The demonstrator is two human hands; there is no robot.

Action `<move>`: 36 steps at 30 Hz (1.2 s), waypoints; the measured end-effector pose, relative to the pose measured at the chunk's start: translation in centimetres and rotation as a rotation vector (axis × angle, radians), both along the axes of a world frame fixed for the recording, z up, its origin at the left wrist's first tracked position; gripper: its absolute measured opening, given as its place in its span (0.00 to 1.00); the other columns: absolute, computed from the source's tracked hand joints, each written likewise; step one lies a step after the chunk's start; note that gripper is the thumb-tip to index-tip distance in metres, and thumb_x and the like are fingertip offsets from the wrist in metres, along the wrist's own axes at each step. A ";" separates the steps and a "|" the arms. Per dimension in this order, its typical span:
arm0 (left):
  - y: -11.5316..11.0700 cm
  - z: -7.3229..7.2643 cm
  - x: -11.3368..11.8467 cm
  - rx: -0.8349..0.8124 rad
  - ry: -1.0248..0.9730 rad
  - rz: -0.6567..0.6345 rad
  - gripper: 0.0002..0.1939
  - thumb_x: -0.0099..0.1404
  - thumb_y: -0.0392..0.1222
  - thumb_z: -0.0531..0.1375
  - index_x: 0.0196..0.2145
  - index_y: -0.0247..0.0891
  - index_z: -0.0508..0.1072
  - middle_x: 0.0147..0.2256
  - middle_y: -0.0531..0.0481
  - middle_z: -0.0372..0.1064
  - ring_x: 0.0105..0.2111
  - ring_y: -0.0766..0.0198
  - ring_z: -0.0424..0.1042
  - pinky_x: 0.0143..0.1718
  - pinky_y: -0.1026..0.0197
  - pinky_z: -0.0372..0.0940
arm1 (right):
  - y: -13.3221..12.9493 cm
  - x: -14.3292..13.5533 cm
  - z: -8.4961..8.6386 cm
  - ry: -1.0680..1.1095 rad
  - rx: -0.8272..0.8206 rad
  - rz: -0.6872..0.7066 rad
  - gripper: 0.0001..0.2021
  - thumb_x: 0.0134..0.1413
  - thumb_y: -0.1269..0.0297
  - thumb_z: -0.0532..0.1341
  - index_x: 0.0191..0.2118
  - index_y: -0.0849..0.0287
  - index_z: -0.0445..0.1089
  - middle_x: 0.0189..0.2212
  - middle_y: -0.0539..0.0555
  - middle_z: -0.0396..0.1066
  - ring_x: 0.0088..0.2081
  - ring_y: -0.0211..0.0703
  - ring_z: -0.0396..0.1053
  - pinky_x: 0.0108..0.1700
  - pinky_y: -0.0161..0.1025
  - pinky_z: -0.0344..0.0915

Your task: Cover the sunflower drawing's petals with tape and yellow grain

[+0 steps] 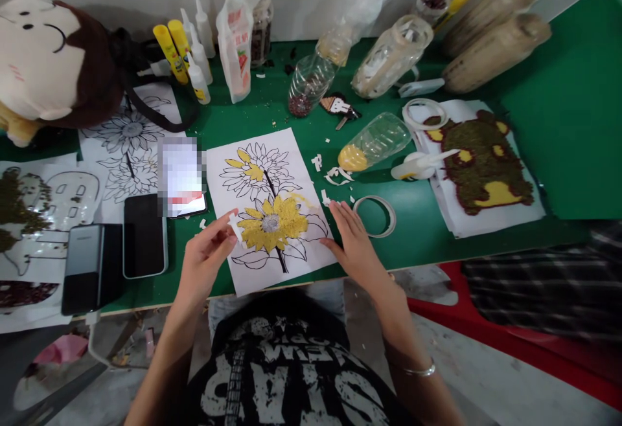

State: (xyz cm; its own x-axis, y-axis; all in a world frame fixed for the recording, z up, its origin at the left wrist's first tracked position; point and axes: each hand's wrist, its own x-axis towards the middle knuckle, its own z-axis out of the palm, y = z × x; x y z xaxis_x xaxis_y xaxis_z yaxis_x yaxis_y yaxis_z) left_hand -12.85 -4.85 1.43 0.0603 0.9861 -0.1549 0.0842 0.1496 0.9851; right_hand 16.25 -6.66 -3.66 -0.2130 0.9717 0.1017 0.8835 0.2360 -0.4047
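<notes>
"So, where does the flower drawing (272, 211) lie relative to the hands?"

"Between them, flat on the green table (233, 118), close to the front edge. The left hand (204, 251) is at its left side, the right hand (357, 251) at its right."

"And each grip?"

"Left thumb and forefinger are pinched on a white strip (236, 228), which sits at the fingertips over the drawing's left margin. The right grip is loose: thumb apart from the fingers, its tip at the sheet's right margin, the fingers beside a white scrap (325, 197)."

"Which way does the drawing point?"

"Its long axis runs away from the person, leaning left at the far end. The stem (280, 261) ends toward the body; the yellow-filled bloom (291, 217) is nearer, the mostly uncoloured bloom (263, 167) farther off."

"What about the strip?"

"Lengthwise it roughly follows the sheet's left edge, far end tipped slightly left."
</notes>
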 end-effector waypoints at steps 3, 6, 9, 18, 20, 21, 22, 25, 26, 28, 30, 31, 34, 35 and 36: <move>-0.2 -0.3 0.2 0.017 0.036 -0.014 0.18 0.61 0.39 0.58 0.50 0.49 0.70 0.30 0.54 0.64 0.28 0.70 0.60 0.29 0.66 0.60 | 0.2 -0.4 0.0 0.006 -0.029 0.040 0.34 0.61 0.52 0.46 0.66 0.51 0.27 0.63 0.60 0.50 0.65 0.52 0.46 0.61 0.56 0.54; -0.4 -0.5 0.7 0.016 0.055 -0.047 0.19 0.62 0.39 0.57 0.51 0.47 0.70 0.30 0.54 0.65 0.29 0.70 0.61 0.30 0.65 0.60 | 0.1 -1.5 -0.2 -0.053 -0.013 0.073 0.36 0.61 0.51 0.46 0.66 0.54 0.24 0.64 0.63 0.49 0.65 0.53 0.43 0.60 0.56 0.54; -0.6 -0.5 1.1 -0.016 0.097 -0.069 0.19 0.62 0.40 0.56 0.51 0.45 0.69 0.30 0.53 0.65 0.29 0.70 0.61 0.30 0.66 0.59 | 0.2 -2.6 -0.4 -0.140 -0.014 0.065 0.38 0.60 0.49 0.44 0.65 0.57 0.19 0.64 0.63 0.46 0.66 0.54 0.40 0.61 0.56 0.51; -0.6 -1.0 1.1 -0.049 0.099 -0.117 0.21 0.61 0.39 0.58 0.53 0.45 0.68 0.28 0.55 0.63 0.27 0.72 0.60 0.29 0.67 0.59 | 1.3 -5.2 2.5 0.184 -0.025 0.081 0.27 0.62 0.59 0.49 0.65 0.53 0.42 0.61 0.58 0.55 0.65 0.50 0.46 0.62 0.54 0.52; -0.5 -0.7 1.4 -0.043 0.076 -0.129 0.22 0.61 0.38 0.58 0.54 0.44 0.66 0.28 0.55 0.63 0.27 0.72 0.61 0.30 0.67 0.60 | 1.5 -6.7 3.9 0.430 -0.086 0.027 0.19 0.60 0.62 0.51 0.57 0.53 0.58 0.54 0.57 0.65 0.58 0.47 0.60 0.57 0.49 0.60; -0.5 -0.5 1.6 -0.032 0.058 -0.143 0.22 0.61 0.38 0.57 0.54 0.43 0.65 0.28 0.55 0.63 0.28 0.71 0.62 0.30 0.67 0.61 | 1.6 -7.6 4.5 0.546 -0.161 -0.004 0.15 0.59 0.62 0.52 0.52 0.54 0.63 0.49 0.56 0.70 0.52 0.45 0.66 0.53 0.47 0.64; -0.5 -0.3 1.9 -0.017 0.040 -0.166 0.23 0.61 0.38 0.57 0.55 0.43 0.64 0.28 0.55 0.63 0.28 0.71 0.63 0.31 0.66 0.62 | 1.7 -8.4 5.0 0.668 -0.261 -0.030 0.13 0.58 0.62 0.54 0.47 0.55 0.66 0.45 0.55 0.72 0.48 0.43 0.69 0.50 0.45 0.67; -0.6 0.1 2.5 0.026 0.015 -0.247 0.23 0.63 0.36 0.55 0.56 0.44 0.62 0.29 0.55 0.64 0.29 0.71 0.63 0.33 0.66 0.63 | 1.9 -10.4 5.7 0.989 -0.550 -0.068 0.08 0.53 0.62 0.58 0.39 0.56 0.68 0.36 0.52 0.74 0.37 0.39 0.72 0.41 0.40 0.69; -0.6 0.2 2.6 0.037 0.020 -0.263 0.23 0.63 0.35 0.54 0.56 0.44 0.62 0.29 0.55 0.64 0.29 0.71 0.63 0.33 0.66 0.63 | 2.0 -10.8 5.8 1.048 -0.603 -0.083 0.06 0.52 0.63 0.59 0.36 0.57 0.68 0.32 0.51 0.73 0.34 0.37 0.71 0.39 0.38 0.68; -0.4 0.3 2.4 0.063 0.054 -0.270 0.24 0.63 0.33 0.53 0.56 0.45 0.62 0.29 0.55 0.63 0.28 0.72 0.62 0.32 0.67 0.62 | 2.1 -11.1 5.7 1.089 -0.649 -0.112 0.03 0.50 0.64 0.59 0.30 0.58 0.67 0.26 0.48 0.69 0.29 0.35 0.67 0.34 0.36 0.65; -0.1 0.3 1.9 0.114 0.117 -0.241 0.25 0.63 0.32 0.53 0.57 0.46 0.62 0.29 0.56 0.62 0.27 0.72 0.60 0.30 0.67 0.61 | 2.3 -11.1 5.6 1.083 -0.667 -0.131 0.04 0.50 0.65 0.59 0.27 0.58 0.66 0.23 0.47 0.66 0.27 0.33 0.64 0.32 0.35 0.62; 0.2 0.3 1.7 0.144 0.150 -0.224 0.25 0.63 0.31 0.52 0.57 0.47 0.61 0.28 0.56 0.61 0.27 0.72 0.59 0.30 0.67 0.60 | 2.4 -11.0 5.6 1.089 -0.678 -0.138 0.05 0.50 0.64 0.59 0.27 0.58 0.66 0.23 0.47 0.65 0.27 0.33 0.63 0.31 0.34 0.61; 0.9 0.6 1.3 0.208 0.209 -0.218 0.27 0.63 0.30 0.52 0.57 0.51 0.60 0.29 0.56 0.59 0.26 0.72 0.58 0.30 0.66 0.60 | 2.6 -11.1 5.7 1.158 -0.678 -0.183 0.04 0.50 0.63 0.60 0.29 0.57 0.66 0.27 0.48 0.67 0.30 0.34 0.65 0.34 0.36 0.62; 1.1 0.8 1.3 0.223 0.210 -0.231 0.28 0.62 0.30 0.53 0.57 0.52 0.60 0.29 0.56 0.58 0.27 0.71 0.58 0.30 0.66 0.60 | 2.8 -11.2 5.8 1.187 -0.663 -0.200 0.05 0.49 0.63 0.60 0.32 0.57 0.67 0.29 0.49 0.68 0.32 0.35 0.66 0.35 0.36 0.63; 1.3 0.9 1.4 0.232 0.210 -0.252 0.29 0.61 0.29 0.52 0.57 0.52 0.60 0.29 0.56 0.57 0.27 0.71 0.58 0.29 0.66 0.60 | 2.9 -11.4 5.9 1.212 -0.648 -0.210 0.06 0.48 0.63 0.61 0.34 0.57 0.67 0.32 0.50 0.68 0.34 0.36 0.66 0.37 0.37 0.63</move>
